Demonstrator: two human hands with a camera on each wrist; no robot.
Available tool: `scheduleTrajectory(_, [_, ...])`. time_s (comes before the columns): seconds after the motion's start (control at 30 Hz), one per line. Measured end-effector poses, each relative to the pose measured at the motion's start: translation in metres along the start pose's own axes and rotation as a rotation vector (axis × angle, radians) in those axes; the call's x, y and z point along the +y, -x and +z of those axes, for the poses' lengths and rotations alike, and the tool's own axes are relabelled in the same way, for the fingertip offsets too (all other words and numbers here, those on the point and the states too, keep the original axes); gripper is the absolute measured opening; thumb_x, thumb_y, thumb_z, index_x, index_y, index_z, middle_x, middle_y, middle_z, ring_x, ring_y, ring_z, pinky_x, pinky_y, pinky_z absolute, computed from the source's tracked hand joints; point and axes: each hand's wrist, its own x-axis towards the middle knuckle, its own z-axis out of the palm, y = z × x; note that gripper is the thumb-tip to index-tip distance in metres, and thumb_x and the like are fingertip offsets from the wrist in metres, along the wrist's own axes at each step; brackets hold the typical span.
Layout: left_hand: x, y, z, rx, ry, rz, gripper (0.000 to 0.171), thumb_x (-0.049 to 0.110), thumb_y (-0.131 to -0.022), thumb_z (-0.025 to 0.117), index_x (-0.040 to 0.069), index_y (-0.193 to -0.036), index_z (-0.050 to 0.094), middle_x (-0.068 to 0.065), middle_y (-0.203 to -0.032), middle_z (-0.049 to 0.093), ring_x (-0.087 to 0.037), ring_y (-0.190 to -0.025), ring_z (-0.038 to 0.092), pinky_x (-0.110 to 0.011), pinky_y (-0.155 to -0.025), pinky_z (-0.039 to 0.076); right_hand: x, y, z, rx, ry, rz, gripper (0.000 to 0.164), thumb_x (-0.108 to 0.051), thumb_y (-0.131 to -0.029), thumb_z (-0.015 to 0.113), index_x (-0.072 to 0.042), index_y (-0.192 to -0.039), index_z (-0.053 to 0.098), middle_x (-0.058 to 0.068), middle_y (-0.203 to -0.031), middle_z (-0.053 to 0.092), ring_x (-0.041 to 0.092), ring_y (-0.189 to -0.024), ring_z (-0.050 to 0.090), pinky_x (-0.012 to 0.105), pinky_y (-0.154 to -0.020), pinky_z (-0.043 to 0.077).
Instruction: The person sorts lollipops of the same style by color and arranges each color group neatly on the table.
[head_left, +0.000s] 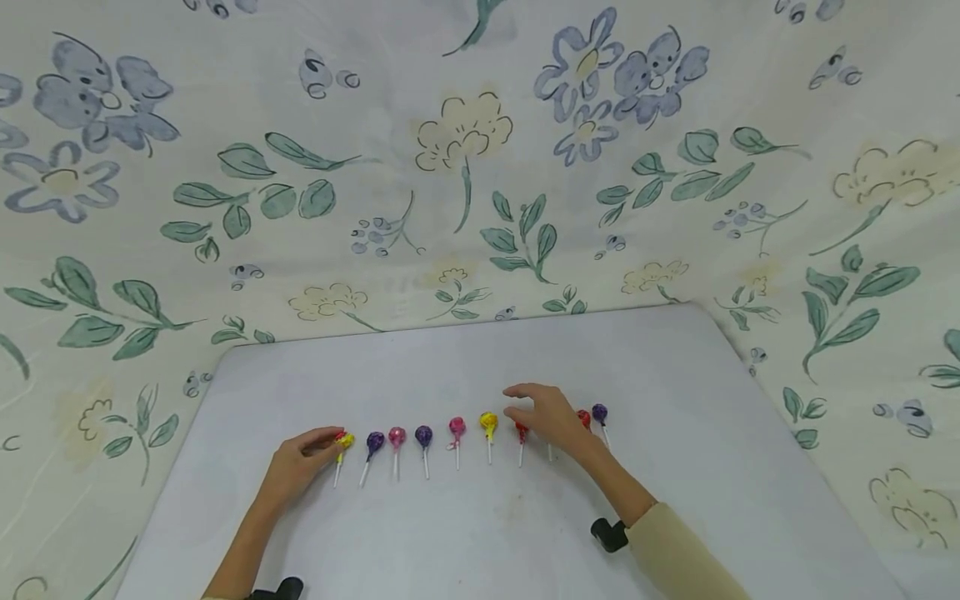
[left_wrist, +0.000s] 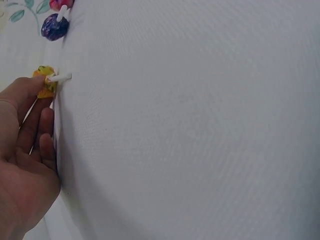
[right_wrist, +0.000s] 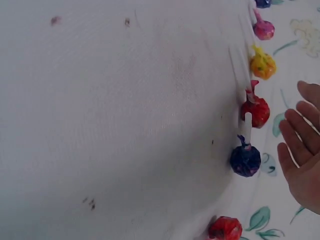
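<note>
A row of lollipops in bright wrappers lies on the white table, sticks toward me. My left hand pinches the wrapped head of the yellow lollipop at the row's left end, thumb on one side and fingers on the other. Beside it lies a purple lollipop. Over the right part of the row, my right hand hovers with relaxed, spread fingers and holds nothing. Close to it are a yellow lollipop, a red lollipop and a dark blue-purple lollipop, the last hidden by the hand in the head view.
Between the hands lie a pink lollipop, another purple lollipop and a second pink lollipop. Right of my hand are a red lollipop and a purple one. Floral cloth hangs behind the table.
</note>
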Motion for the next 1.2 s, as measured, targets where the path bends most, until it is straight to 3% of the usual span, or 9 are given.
scheduleTrajectory(0.1, [0.000, 0.000, 0.001, 0.001, 0.006, -0.001, 0.038, 0.022, -0.097, 0.068, -0.002, -0.126, 0.065, -0.020, -0.118, 0.067, -0.036, -0.110, 0.060, -0.051, -0.096, 0.047, -0.003, -0.003, 0.005, -0.038, 0.026, 0.014, 0.035, -0.024, -0.095, 0.070, -0.013, -0.129, 0.068, 0.004, -0.131, 0.065, 0.025, -0.126, 0.056, 0.041, -0.103, 0.047])
scheduleTrajectory(0.27, [-0.001, -0.002, 0.002, 0.004, 0.009, 0.008, 0.039, 0.024, -0.097, 0.068, -0.001, -0.127, 0.065, -0.020, -0.118, 0.066, -0.036, -0.111, 0.059, -0.053, -0.097, 0.046, -0.008, -0.004, 0.011, -0.069, 0.018, 0.017, 0.036, -0.024, -0.094, 0.071, -0.013, -0.129, 0.067, 0.006, -0.133, 0.063, 0.024, -0.104, 0.065, 0.035, -0.084, 0.057])
scheduleTrajectory(0.33, [-0.002, -0.003, 0.003, 0.010, 0.002, 0.016, 0.038, 0.024, -0.097, 0.068, -0.001, -0.127, 0.066, -0.018, -0.117, 0.067, -0.035, -0.110, 0.059, -0.051, -0.096, 0.047, -0.008, -0.005, 0.014, -0.074, 0.022, 0.019, 0.036, -0.025, -0.095, 0.071, -0.013, -0.128, 0.068, 0.006, -0.132, 0.064, 0.024, -0.104, 0.065, 0.036, -0.085, 0.057])
scheduleTrajectory(0.47, [-0.002, -0.003, 0.004, 0.015, -0.011, 0.025, 0.036, 0.023, -0.097, 0.067, 0.001, -0.126, 0.067, -0.015, -0.115, 0.068, -0.030, -0.106, 0.060, -0.040, -0.090, 0.049, -0.005, -0.008, 0.021, -0.088, 0.076, -0.006, 0.033, -0.026, -0.095, 0.071, -0.013, -0.125, 0.070, 0.002, -0.127, 0.067, 0.024, -0.123, 0.058, 0.041, -0.102, 0.047])
scheduleTrajectory(0.7, [-0.003, -0.004, 0.004, 0.009, -0.004, 0.040, 0.037, 0.024, -0.098, 0.067, 0.001, -0.127, 0.066, -0.015, -0.117, 0.068, -0.029, -0.107, 0.061, -0.029, -0.088, 0.049, -0.007, -0.011, 0.024, -0.116, 0.114, -0.011, 0.030, -0.026, -0.094, 0.072, -0.013, -0.121, 0.072, 0.002, -0.119, 0.070, 0.022, -0.113, 0.062, 0.039, -0.097, 0.051])
scheduleTrajectory(0.93, [-0.001, -0.006, -0.001, 0.001, 0.000, 0.050, 0.035, 0.022, -0.098, 0.067, 0.000, -0.126, 0.067, -0.016, -0.117, 0.068, -0.031, -0.107, 0.062, -0.032, -0.089, 0.050, -0.012, -0.012, 0.024, -0.111, 0.113, -0.035, 0.026, -0.024, -0.094, 0.072, -0.012, -0.117, 0.073, 0.000, -0.110, 0.072, 0.019, -0.102, 0.064, 0.036, -0.092, 0.053])
scheduleTrajectory(1.2, [0.003, -0.026, -0.009, -0.017, 0.067, 0.021, 0.039, 0.021, -0.100, 0.063, -0.002, -0.130, 0.062, -0.022, -0.125, 0.064, -0.039, -0.119, 0.058, -0.050, -0.100, 0.047, -0.015, -0.012, 0.027, -0.121, 0.122, -0.019, 0.025, -0.023, -0.093, 0.072, -0.011, -0.115, 0.073, 0.001, -0.108, 0.073, 0.018, -0.099, 0.065, 0.035, -0.090, 0.054])
